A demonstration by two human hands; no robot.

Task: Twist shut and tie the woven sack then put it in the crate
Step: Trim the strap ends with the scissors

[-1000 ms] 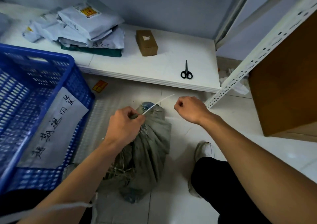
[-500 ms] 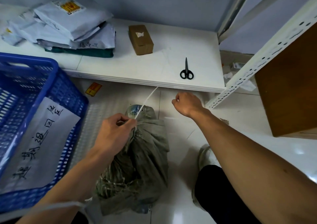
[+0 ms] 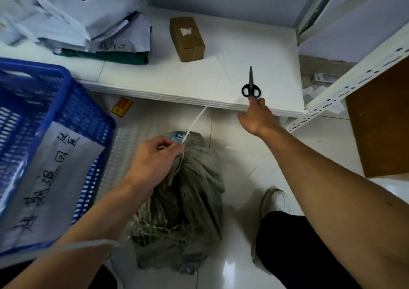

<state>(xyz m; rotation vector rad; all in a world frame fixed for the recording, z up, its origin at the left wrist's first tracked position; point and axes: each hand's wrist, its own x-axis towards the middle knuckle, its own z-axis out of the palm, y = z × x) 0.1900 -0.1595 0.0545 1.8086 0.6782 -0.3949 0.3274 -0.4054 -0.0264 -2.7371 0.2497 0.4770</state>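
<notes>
A grey-green woven sack [image 3: 190, 202] stands on the tiled floor, its neck gathered at the top. My left hand [image 3: 152, 162] grips that neck and the white string [image 3: 195, 121], whose free end runs up and away toward the shelf edge. My right hand [image 3: 256, 116] is stretched out to the low white shelf [image 3: 168, 76], fingertips touching the handles of the black scissors [image 3: 250, 85]; it holds nothing. The blue plastic crate [image 3: 44, 120] sits at the left, with a handwritten paper sheet [image 3: 53, 182] hanging on its side.
A small brown cardboard box [image 3: 187, 38] and a pile of grey mail bags [image 3: 81, 20] lie on the shelf. A white perforated rack post [image 3: 345, 87] and a brown panel [image 3: 382, 120] stand at the right. My shoe [image 3: 273, 202] and dark trouser leg are beside the sack.
My right hand let go of the string's end and reached forward to the scissors. My left hand stayed on the sack's neck, and the string's free end now trails loose.
</notes>
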